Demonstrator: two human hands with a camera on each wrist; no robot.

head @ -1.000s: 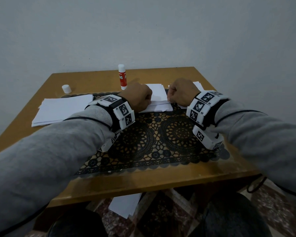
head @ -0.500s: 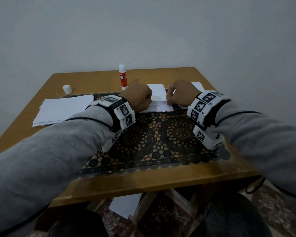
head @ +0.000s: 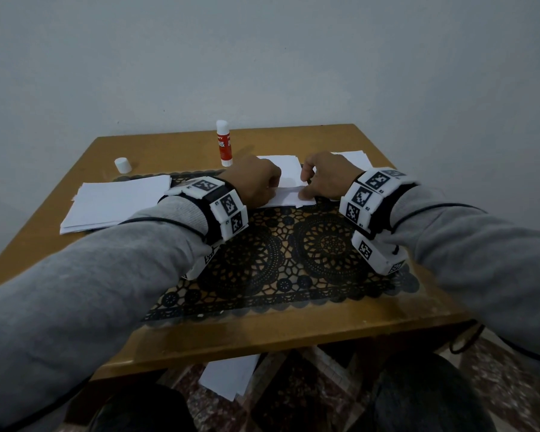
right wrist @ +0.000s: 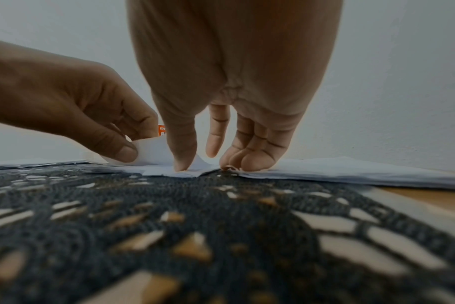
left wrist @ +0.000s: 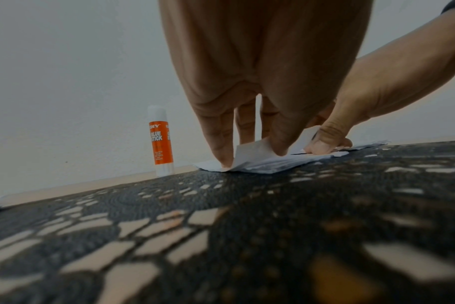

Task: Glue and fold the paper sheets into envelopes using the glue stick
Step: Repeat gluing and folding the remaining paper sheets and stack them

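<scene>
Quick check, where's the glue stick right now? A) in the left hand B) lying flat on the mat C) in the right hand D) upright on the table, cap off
D: the glue stick stands upright on the table behind the left hand, and its cap sits apart to the left; both hands are on the paper.

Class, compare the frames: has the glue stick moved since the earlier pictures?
No. The glue stick stands upright at the same spot, just beyond the lace mat's far edge.
</scene>
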